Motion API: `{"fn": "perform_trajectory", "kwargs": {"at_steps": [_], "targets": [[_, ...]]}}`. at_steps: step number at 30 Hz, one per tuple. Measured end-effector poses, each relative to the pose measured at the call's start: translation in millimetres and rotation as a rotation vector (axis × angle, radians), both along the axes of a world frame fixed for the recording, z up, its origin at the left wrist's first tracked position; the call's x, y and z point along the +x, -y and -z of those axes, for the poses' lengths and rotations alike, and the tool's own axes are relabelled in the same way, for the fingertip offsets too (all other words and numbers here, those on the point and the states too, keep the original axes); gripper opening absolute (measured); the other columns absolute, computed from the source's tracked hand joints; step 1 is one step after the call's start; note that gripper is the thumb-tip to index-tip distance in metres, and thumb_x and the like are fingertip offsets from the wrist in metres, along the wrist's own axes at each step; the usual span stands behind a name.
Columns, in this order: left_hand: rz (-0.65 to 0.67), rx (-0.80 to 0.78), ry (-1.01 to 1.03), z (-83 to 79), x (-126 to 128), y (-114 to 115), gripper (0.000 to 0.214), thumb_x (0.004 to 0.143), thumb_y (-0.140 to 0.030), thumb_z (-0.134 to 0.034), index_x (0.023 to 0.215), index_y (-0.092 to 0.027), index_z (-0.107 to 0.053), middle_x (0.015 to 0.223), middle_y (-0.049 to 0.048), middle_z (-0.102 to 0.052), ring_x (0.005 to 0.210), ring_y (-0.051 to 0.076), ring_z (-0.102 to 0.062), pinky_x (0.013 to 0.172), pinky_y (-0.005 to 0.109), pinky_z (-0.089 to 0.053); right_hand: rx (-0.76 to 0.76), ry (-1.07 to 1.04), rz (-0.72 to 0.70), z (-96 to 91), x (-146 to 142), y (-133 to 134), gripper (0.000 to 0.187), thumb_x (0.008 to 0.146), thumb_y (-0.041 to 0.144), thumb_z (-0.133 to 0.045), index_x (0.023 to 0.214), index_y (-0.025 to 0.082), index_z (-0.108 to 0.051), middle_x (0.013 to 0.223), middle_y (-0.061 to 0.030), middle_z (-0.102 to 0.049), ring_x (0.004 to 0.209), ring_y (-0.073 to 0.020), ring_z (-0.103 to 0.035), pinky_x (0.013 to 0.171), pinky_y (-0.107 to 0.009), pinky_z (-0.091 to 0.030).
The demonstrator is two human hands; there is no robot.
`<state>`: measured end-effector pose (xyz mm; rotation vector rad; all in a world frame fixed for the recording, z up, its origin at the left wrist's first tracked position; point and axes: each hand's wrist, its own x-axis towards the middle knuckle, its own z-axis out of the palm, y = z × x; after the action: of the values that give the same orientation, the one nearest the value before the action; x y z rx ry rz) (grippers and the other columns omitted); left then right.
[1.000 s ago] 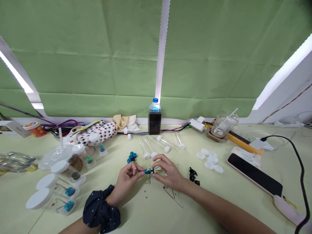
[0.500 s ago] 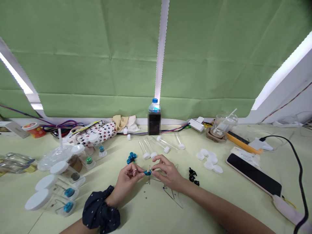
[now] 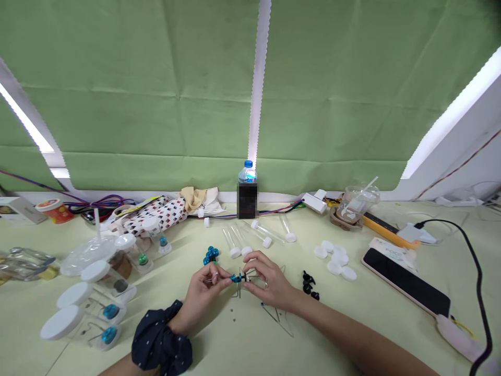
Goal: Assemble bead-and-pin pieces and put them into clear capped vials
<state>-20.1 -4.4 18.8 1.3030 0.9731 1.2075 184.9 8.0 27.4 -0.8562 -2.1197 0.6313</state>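
Observation:
My left hand (image 3: pixel 207 292) is closed, with thumb and forefinger pinching a small shiny blue metal part (image 3: pixel 235 278). A thin rod shows among its fingers. My right hand (image 3: pixel 272 282) faces it from the right, thumb and forefinger closed on a small dark piece (image 3: pixel 245 277) in line with the blue part. Whether the two pieces are joined cannot be made out. Bent thin metal rods (image 3: pixel 277 315) lie below the right hand. A cluster of blue round parts (image 3: pixel 211 253) is just beyond the left hand, and two tiny dark bits (image 3: pixel 234 315) are on the table.
Black small parts (image 3: pixel 309 284) and white round caps (image 3: pixel 340 257) lie to the right, by a phone (image 3: pixel 407 282). Clear tubes with white caps (image 3: pixel 266 242) lie behind the hands. White-lidded containers (image 3: pixel 62 322) line the left. A bottle (image 3: pixel 248 175) stands at the back.
My right fingertips have shifted slightly at the blue part, and a dark piece now shows between them and it. My left hand keeps its hold almost unmoved.

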Motion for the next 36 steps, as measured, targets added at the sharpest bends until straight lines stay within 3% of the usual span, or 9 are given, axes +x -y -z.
{"fn": "perform_trajectory", "kwargs": {"at_steps": [18, 24, 36], "targets": [[0.001, -0.004, -0.02, -1.4, 0.0, 1.7, 0.033, 0.072, -0.024, -0.067, 0.06, -0.019, -0.036, 0.074, 0.0014, -0.057, 0.069, 0.014, -0.054, 0.065, 0.027, -0.042, 0.015, -0.01, 0.013, 8.5, -1.3, -3.3, 0.017, 0.086, 0.031, -0.051, 0.091, 0.018, -0.061, 0.108, -0.0083, -0.049, 0.081, -0.0139, -0.054, 0.076, -0.029, -0.047], [0.002, 0.01, -0.026, 0.8, -1.3, 1.2, 0.033, 0.073, -0.024, -0.066, 0.061, -0.019, -0.036, 0.074, 0.0021, -0.057, 0.071, 0.015, -0.054, 0.067, 0.028, -0.042, 0.018, -0.034, 0.022, 3.4, -1.2, -2.1, 0.027, 0.08, 0.031, -0.06, 0.105, 0.02, -0.056, 0.108, -0.0087, -0.05, 0.086, -0.0164, -0.053, 0.07, -0.027, -0.047], [-0.014, 0.014, -0.03, -1.1, -1.6, 1.8, 0.033, 0.071, -0.026, -0.067, 0.06, -0.019, -0.037, 0.072, 0.0029, -0.058, 0.07, 0.016, -0.055, 0.066, 0.03, -0.044, 0.016, -0.015, 0.006, 3.5, -1.1, -1.4, 0.019, 0.08, 0.028, -0.059, 0.098, 0.021, -0.058, 0.108, -0.0085, -0.049, 0.086, -0.0162, -0.053, 0.07, -0.027, -0.046]]}}
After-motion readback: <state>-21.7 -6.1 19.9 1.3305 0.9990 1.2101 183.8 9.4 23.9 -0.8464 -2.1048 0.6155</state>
